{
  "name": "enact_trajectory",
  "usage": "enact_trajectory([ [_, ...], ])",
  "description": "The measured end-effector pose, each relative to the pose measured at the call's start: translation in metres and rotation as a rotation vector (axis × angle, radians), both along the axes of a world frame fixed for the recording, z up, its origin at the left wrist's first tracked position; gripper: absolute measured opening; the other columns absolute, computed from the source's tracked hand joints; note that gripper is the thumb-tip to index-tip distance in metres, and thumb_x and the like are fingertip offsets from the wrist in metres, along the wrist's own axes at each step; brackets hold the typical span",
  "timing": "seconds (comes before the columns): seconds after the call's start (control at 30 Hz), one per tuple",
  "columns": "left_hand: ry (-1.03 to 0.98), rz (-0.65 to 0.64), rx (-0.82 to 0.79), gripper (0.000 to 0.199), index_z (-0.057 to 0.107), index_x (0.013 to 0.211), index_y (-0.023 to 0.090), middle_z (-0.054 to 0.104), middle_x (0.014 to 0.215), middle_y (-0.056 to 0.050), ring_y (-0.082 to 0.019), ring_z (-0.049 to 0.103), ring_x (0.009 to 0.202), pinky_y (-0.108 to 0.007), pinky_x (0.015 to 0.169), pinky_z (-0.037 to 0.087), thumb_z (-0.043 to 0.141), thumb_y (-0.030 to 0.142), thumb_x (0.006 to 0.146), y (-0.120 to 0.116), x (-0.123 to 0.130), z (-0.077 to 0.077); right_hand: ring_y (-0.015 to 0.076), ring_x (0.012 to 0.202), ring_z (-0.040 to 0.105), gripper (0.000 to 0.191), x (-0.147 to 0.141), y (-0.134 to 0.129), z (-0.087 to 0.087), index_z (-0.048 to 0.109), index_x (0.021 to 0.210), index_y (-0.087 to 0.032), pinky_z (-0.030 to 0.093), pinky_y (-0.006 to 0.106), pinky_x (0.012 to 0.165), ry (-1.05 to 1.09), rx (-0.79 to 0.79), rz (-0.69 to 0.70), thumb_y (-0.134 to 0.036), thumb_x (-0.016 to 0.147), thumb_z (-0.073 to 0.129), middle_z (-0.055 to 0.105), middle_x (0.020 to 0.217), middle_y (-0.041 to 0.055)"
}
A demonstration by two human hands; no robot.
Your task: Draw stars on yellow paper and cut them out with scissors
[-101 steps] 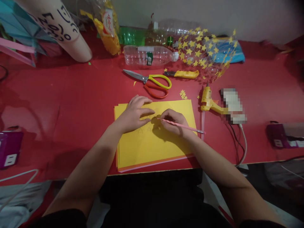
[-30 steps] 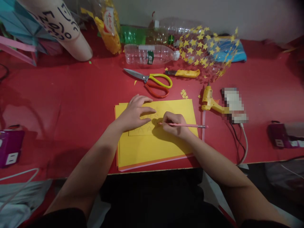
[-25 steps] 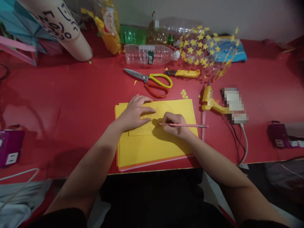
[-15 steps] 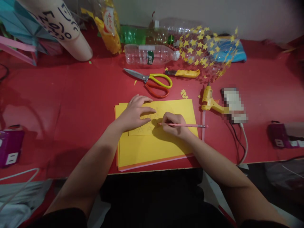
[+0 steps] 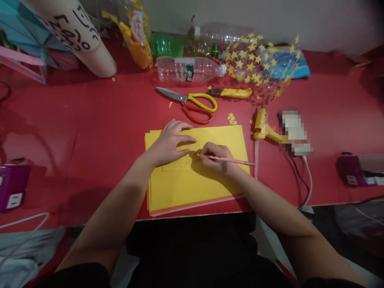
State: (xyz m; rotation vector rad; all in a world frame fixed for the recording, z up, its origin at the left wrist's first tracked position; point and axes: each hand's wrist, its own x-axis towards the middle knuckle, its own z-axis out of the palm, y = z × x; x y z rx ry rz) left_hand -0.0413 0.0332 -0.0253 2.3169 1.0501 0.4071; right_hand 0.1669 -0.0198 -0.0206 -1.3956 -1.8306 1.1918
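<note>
My left hand (image 5: 172,144) lies with its fingers spread on a small yellow piece of paper (image 5: 174,166), which rests on a stack of larger yellow sheets (image 5: 192,188). Faint pencil star shapes show on the small piece. In my right hand (image 5: 217,157) is a pink pencil (image 5: 231,160), its tip touching the paper just right of my left fingertips. Orange and pink edges stick out under the stack. Scissors (image 5: 183,99) with yellow and red handles lie beyond the paper, beside a yellow utility knife (image 5: 232,93). Several small yellow stars (image 5: 232,119) sit above the stack.
A yellow glue gun (image 5: 262,124) and a blurred-out device (image 5: 295,130) with a cable lie at the right. Plastic bottles (image 5: 189,69), a clear object covered in yellow stars (image 5: 252,58) and a white tumbler (image 5: 102,62) stand or lie along the back. Purple boxes are at both sides.
My right hand has shifted slightly left, and the pencil's back end has swung a little toward me and left. My left hand stays in place.
</note>
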Motion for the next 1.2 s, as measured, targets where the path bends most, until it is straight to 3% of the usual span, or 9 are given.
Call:
enact_trajectory([
  [0.43, -0.01, 0.013, -0.011, 0.027, 0.075, 0.107, 0.025, 0.054, 0.135, -0.009, -0.03, 0.045, 0.132, -0.059, 0.122, 0.018, 0.064, 0.032, 0.084, -0.0003, 0.0005, -0.0017, 0.0114, 0.049, 0.044, 0.012, -0.0028, -0.0008, -0.0067, 0.047, 0.068, -0.023, 0.034, 0.024, 0.048, -0.024, 0.062, -0.006, -0.031, 0.076, 0.052, 0.052, 0.056, -0.0021],
  [0.63, -0.018, 0.015, -0.022, 0.026, 0.075, 0.106, 0.027, 0.055, 0.135, -0.008, -0.03, 0.045, 0.132, -0.06, 0.122, 0.018, 0.064, 0.033, 0.083, 0.0001, 0.0002, -0.0012, 0.0119, 0.051, 0.045, 0.013, -0.0031, -0.0014, -0.0021, 0.049, 0.069, -0.023, 0.034, 0.024, 0.048, -0.016, 0.003, -0.004, -0.032, 0.077, 0.052, 0.053, 0.057, -0.0013],
  [1.2, 0.01, 0.002, -0.017, 0.029, 0.074, 0.11, 0.025, 0.054, 0.136, -0.009, -0.029, 0.045, 0.133, -0.058, 0.122, 0.017, 0.063, 0.032, 0.084, 0.0006, -0.0001, 0.0006, 0.0086, 0.044, 0.034, 0.014, -0.0031, -0.0027, -0.0065, 0.043, 0.062, -0.023, 0.026, 0.023, 0.043, -0.076, 0.031, -0.126, -0.023, 0.072, 0.054, 0.042, 0.048, -0.0065],
])
